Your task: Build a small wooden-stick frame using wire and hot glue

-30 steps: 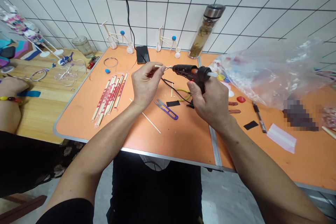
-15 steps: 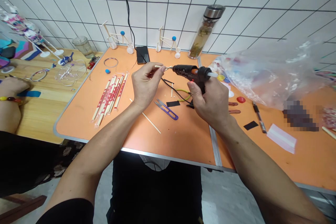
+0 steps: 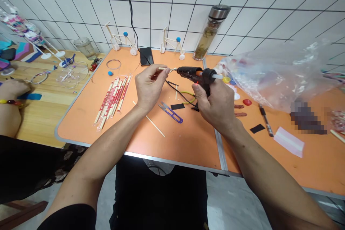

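Pinched in the fingertips of my left hand [image 3: 150, 88] are thin pale wooden sticks [image 3: 162, 68]; how many is hard to see. My right hand [image 3: 219, 102] is wrapped round a black glue gun [image 3: 191, 73], its small red light lit and a whitish glue stick [image 3: 217, 76] poking out of its back. The gun's nozzle is at the sticks' right end; whether it touches them I cannot tell. Below the hands lie purple thread snips [image 3: 172, 112], a loose thin stick [image 3: 155, 125] and a black rectangular piece [image 3: 177, 106].
Wrapped chopsticks [image 3: 111, 102] lie on the left of the orange table [image 3: 178, 147]. Behind stand two small stick-built bicycles [image 3: 172, 43], a phone [image 3: 146, 56] and a glass bottle [image 3: 208, 36]. A plastic bag [image 3: 283, 75] and pen [image 3: 266, 120] are right. Another person's hand [image 3: 14, 90] rests far left.
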The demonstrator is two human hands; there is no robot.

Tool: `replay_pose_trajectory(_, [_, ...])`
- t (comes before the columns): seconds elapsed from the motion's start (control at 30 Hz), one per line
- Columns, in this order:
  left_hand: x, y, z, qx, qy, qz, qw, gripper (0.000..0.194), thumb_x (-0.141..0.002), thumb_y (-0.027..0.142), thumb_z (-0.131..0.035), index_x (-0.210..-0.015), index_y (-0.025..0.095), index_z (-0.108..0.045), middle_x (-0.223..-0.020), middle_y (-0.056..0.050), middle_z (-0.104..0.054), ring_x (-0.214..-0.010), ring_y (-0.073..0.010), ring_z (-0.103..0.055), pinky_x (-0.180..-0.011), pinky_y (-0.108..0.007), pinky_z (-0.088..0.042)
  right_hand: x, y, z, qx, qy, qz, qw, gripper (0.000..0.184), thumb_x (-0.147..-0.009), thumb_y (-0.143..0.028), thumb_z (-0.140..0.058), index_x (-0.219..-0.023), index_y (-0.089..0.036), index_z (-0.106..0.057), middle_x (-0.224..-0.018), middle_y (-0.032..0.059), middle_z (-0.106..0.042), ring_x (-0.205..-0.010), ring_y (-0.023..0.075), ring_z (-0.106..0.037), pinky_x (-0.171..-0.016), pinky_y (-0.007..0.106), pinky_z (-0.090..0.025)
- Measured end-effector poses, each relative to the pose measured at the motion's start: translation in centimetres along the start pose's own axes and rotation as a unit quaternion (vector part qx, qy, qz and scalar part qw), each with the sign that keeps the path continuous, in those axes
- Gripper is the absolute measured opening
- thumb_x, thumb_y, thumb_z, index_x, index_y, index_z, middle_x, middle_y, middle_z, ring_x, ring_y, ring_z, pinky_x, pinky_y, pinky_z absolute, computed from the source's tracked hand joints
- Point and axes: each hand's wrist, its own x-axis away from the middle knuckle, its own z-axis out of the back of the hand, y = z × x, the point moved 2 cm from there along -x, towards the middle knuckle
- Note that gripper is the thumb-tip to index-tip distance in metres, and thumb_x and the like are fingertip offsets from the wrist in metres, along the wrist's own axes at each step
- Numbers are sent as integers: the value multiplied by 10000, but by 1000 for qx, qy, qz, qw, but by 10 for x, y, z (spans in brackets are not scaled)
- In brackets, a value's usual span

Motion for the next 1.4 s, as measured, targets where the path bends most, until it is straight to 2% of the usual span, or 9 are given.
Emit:
replay_pose_trajectory(0.43, [0, 2, 0, 11, 0, -5, 1000, 392, -1015, 641, -886, -975, 251, -867, -865, -22, -829, -782, -145, -761, -727, -280, -606, 0, 0, 1, -2, 12, 9, 1000, 605, -1223, -709, -376, -1330, -213, -705, -1040, 135, -795, -948, 337, -792, -790, 462, -625])
replay_pose_trajectory(0.93, [0, 0, 0, -2, 4, -4, 1000, 388, -1018, 645, -881, -967, 260, -860, -858, -19, -821, -779, -146, -757, -718, -282, -609, 0, 0, -1, -1, -7, -2, 1000, 627, -1217, -717, -348, -1343, -210, -693, -1066, 145, -784, -971, 342, -787, -815, 473, -636])
replay_pose_trajectory(1.23, [-6, 3, 3, -11, 16, 56, 998, 328, -1019, 567, -906, -954, 257, -820, -864, -19, -828, -787, -153, -797, -714, -277, -649, -1, -2, -1, -12, -7, -8, 1000, 662, -1200, -765, -336, -1299, -226, -707, -1020, 141, -775, -930, 356, -780, -793, 505, -635])
replay_pose_trajectory(1.4, [-11, 3, 5, 1, 24, 83, 996, 365, -1015, 575, -911, -913, 251, -776, -828, -11, -810, -765, -149, -798, -685, -269, -648, 1, 1, 0, 1, -5, -23, 1000, 651, -1193, -767, -351, -1268, -229, -711, -971, 128, -760, -918, 354, -772, -789, 496, -626])
